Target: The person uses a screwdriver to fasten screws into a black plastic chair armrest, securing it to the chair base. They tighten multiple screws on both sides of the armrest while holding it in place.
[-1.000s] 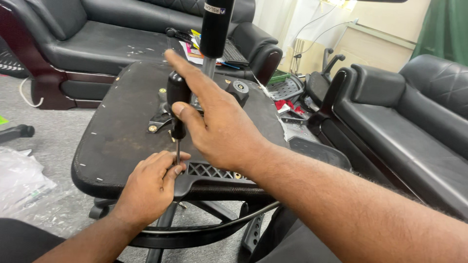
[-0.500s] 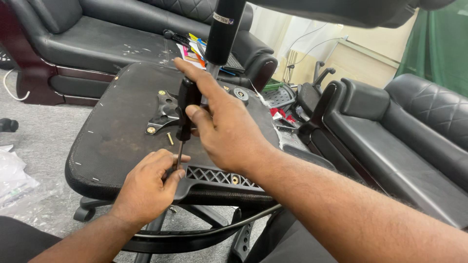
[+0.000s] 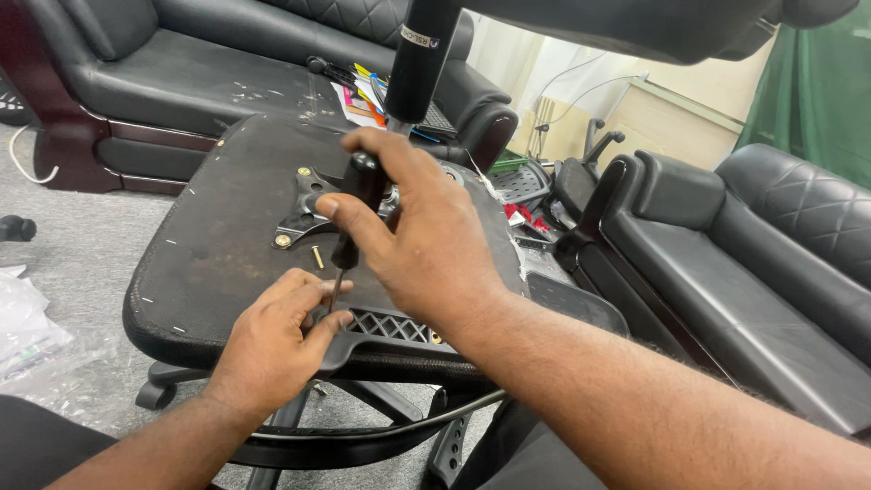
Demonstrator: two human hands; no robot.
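An upturned office chair seat point(image 3: 218, 245) lies before me, its black underside facing up. My right hand point(image 3: 417, 236) is closed around the black handle of a screwdriver point(image 3: 358, 195), held upright. Its thin shaft point(image 3: 334, 292) runs down to the seat's near edge. My left hand point(image 3: 277, 340) pinches the shaft's lower end, by a black plastic armrest bracket point(image 3: 386, 328) with a lattice pattern. A loose brass screw point(image 3: 318, 258) lies on the seat near a metal mounting plate point(image 3: 304, 209). The black gas-lift cylinder point(image 3: 419, 59) rises behind my right hand.
A black leather sofa point(image 3: 181, 82) stands behind the seat, with coloured papers point(image 3: 363, 100) on its cushion. Black leather armchairs point(image 3: 726, 263) stand at the right. The chair's curved armrest frame point(image 3: 363, 436) and wheeled base lie below. A clear plastic bag point(image 3: 23, 336) rests on the grey floor at left.
My right hand's fingers have curled down around the screwdriver handle; earlier the index finger pointed out straight. The left hand stays pinched on the shaft.
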